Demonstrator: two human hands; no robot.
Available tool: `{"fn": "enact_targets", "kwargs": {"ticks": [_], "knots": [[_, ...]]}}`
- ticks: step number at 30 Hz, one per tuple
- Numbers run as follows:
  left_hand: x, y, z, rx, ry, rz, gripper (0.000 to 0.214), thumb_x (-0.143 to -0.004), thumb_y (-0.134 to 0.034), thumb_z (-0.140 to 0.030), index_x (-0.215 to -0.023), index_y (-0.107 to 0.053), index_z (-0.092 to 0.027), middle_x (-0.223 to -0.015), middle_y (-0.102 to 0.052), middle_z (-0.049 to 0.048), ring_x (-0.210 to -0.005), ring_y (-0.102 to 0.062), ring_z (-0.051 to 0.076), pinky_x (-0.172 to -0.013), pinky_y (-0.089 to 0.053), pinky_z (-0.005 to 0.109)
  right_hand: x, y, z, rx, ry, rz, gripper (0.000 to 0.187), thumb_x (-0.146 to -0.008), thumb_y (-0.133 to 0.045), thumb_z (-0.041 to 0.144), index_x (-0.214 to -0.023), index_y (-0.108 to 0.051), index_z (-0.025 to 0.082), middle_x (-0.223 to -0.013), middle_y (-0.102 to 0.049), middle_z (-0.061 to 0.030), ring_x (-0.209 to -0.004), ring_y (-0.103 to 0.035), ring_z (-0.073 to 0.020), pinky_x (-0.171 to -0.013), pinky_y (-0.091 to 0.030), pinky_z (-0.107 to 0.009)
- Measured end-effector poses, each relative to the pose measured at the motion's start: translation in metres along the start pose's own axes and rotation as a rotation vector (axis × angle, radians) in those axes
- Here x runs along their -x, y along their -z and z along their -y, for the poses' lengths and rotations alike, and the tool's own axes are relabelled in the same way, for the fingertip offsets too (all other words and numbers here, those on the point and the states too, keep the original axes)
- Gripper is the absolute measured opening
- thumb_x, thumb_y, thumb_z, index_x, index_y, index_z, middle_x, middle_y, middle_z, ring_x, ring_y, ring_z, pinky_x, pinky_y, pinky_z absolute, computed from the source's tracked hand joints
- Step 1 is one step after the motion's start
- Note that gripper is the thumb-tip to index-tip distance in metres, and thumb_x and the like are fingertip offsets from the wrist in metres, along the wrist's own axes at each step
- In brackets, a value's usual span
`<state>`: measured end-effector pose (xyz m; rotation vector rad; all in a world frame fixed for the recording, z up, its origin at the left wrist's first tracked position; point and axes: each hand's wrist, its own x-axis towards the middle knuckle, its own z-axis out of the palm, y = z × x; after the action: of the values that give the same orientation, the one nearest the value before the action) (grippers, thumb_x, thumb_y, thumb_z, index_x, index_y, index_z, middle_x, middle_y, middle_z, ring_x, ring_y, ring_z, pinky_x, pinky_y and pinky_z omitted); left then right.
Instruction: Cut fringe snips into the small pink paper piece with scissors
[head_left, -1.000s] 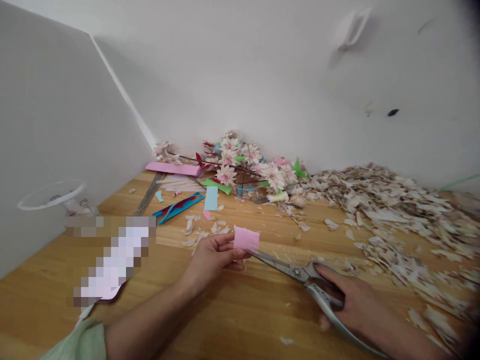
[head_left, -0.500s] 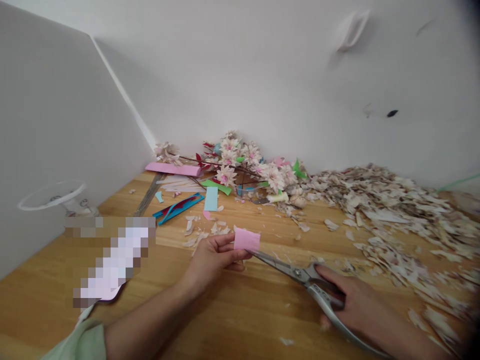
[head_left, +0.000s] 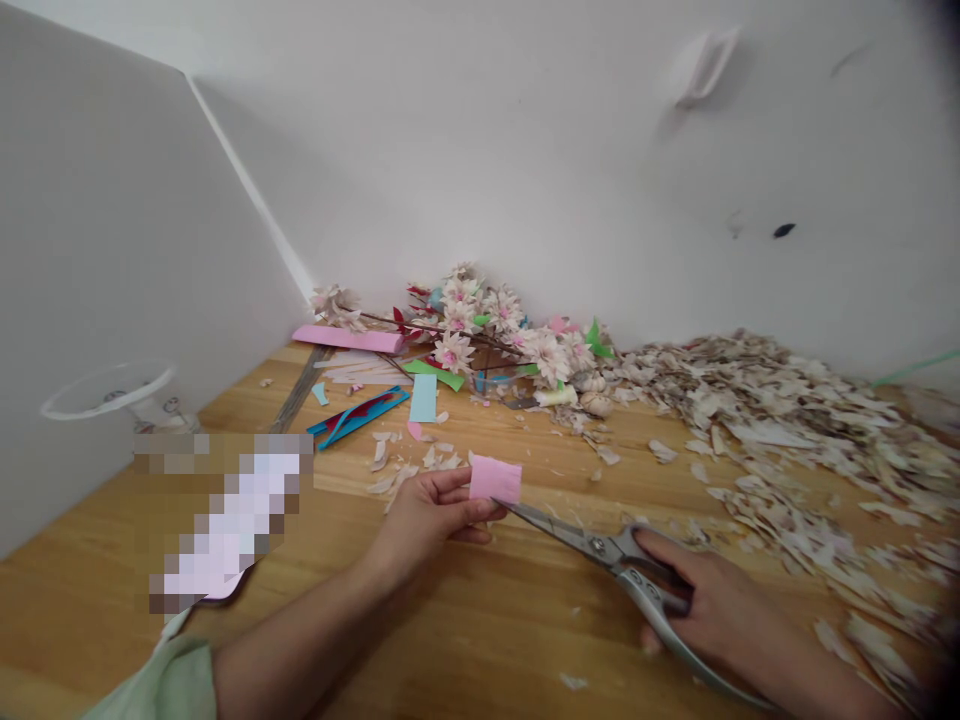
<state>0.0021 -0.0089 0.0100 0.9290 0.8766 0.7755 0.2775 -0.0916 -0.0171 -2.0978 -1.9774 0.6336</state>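
A small pink piece of paper [head_left: 496, 478] is pinched between the thumb and fingers of my left hand [head_left: 439, 508], held above the wooden table. My right hand [head_left: 712, 590] grips the handles of a pair of metal scissors [head_left: 598, 546], whose blades point left. The blade tips reach the paper's lower edge, close to my left thumb. Whether the blades have cut into the paper I cannot tell.
Handmade flowers [head_left: 454, 352] on stems lie along the back wall, beside folded pink paper [head_left: 347, 339] and blue strips [head_left: 360, 415]. Dry pale husks [head_left: 750, 390] are heaped at right. A clear plastic cup [head_left: 154, 415] and a blurred phone-like object [head_left: 232, 530] are at left.
The whole view has shifted very slightly. Both hands, the pink paper and the scissors keep nearly the same pose.
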Motion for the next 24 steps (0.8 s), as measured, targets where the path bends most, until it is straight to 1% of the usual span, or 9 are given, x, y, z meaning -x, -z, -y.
{"fn": "enact_targets", "kwargs": {"ticks": [3,8,12,15,17,19,20,22,24], "knots": [[0.0,0.0,0.001,0.0,-0.006,0.008,0.043,-0.054,-0.081,-0.028,-0.095,-0.071,-0.02,-0.086,-0.075,0.0044,-0.082,-0.069,0.019,-0.059,-0.053,0.019,0.0,0.0,-0.001,-0.005,-0.018,-0.016,0.05,-0.05,-0.072,0.03,-0.1,-0.066,0.023,-0.086,-0.074,-0.0061,-0.074,-0.066,-0.0286,-0.061,-0.049,-0.032],[-0.002,0.0,0.002,0.006,-0.016,0.017,0.042,-0.055,-0.081,-0.027,-0.095,-0.071,-0.019,-0.086,-0.075,0.0052,-0.082,-0.069,0.018,-0.058,-0.052,0.018,0.0,0.004,0.003,0.017,0.005,0.005,0.047,-0.051,-0.069,0.024,-0.098,-0.066,0.024,-0.089,-0.074,-0.0054,-0.078,-0.066,-0.0292,-0.062,-0.048,-0.031],[-0.002,0.001,0.002,0.014,-0.014,-0.029,0.041,-0.055,-0.081,-0.028,-0.093,-0.071,-0.017,-0.086,-0.074,0.0062,-0.08,-0.069,0.017,-0.058,-0.052,0.017,0.0,0.008,-0.001,-0.01,0.006,-0.043,0.054,-0.05,-0.067,0.023,-0.104,-0.064,0.023,-0.099,-0.072,-0.0064,-0.086,-0.065,-0.0302,-0.069,-0.048,-0.033],[-0.002,0.002,0.004,0.02,-0.007,-0.027,0.04,-0.056,-0.08,-0.027,-0.093,-0.071,-0.017,-0.087,-0.074,0.007,-0.08,-0.069,0.016,-0.058,-0.051,0.017,-0.003,0.009,-0.009,-0.109,-0.049,-0.124,0.052,-0.051,-0.065,0.028,-0.103,-0.064,0.021,-0.091,-0.072,-0.0067,-0.081,-0.064,-0.0298,-0.068,-0.048,-0.035],[-0.002,0.001,0.005,0.019,0.024,0.016,0.038,-0.056,-0.08,-0.027,-0.091,-0.072,-0.016,-0.088,-0.074,0.0072,-0.079,-0.068,0.016,-0.059,-0.051,0.017,-0.007,0.008,-0.011,-0.199,-0.082,-0.224,0.051,-0.05,-0.065,0.033,-0.099,-0.064,0.019,-0.083,-0.071,-0.0064,-0.076,-0.063,-0.0292,-0.066,-0.047,-0.035],[-0.002,0.0,0.007,0.006,0.075,0.07,0.036,-0.055,-0.08,-0.025,-0.09,-0.072,-0.016,-0.088,-0.074,0.0072,-0.079,-0.068,0.016,-0.058,-0.051,0.017,-0.01,0.009,-0.009,-0.308,-0.093,-0.298,0.045,-0.051,-0.063,0.038,-0.092,-0.064,0.02,-0.071,-0.068,-0.0035,-0.067,-0.061,-0.0267,-0.06,-0.046,-0.034],[-0.002,0.0,0.008,-0.005,0.101,0.094,0.036,-0.055,-0.08,-0.025,-0.089,-0.072,-0.016,-0.088,-0.074,0.0073,-0.078,-0.068,0.016,-0.058,-0.051,0.018,-0.011,0.009,-0.007,-0.367,-0.086,-0.309,0.04,-0.051,-0.062,0.04,-0.087,-0.064,0.022,-0.063,-0.064,-0.0011,-0.061,-0.059,-0.0246,-0.056,-0.045,-0.033],[-0.003,-0.002,0.009,-0.029,0.135,0.133,0.037,-0.055,-0.08,-0.024,-0.09,-0.072,-0.015,-0.088,-0.073,0.0076,-0.077,-0.068,0.016,-0.058,-0.05,0.018,-0.012,0.011,0.002,-0.492,-0.054,-0.284,0.031,-0.052,-0.06,0.041,-0.078,-0.062,0.024,-0.05,-0.053,0.0035,-0.048,-0.05,-0.0191,-0.049,-0.04,-0.03],[-0.003,-0.003,0.01,-0.05,0.144,0.151,0.038,-0.055,-0.08,-0.024,-0.091,-0.072,-0.015,-0.088,-0.073,0.0078,-0.077,-0.068,0.016,-0.059,-0.05,0.019,-0.011,0.011,0.011,-0.616,-0.01,-0.245,0.026,-0.054,-0.058,0.042,-0.073,-0.06,0.024,-0.045,-0.043,0.0062,-0.041,-0.041,-0.0143,-0.043,-0.035,-0.027]]}}
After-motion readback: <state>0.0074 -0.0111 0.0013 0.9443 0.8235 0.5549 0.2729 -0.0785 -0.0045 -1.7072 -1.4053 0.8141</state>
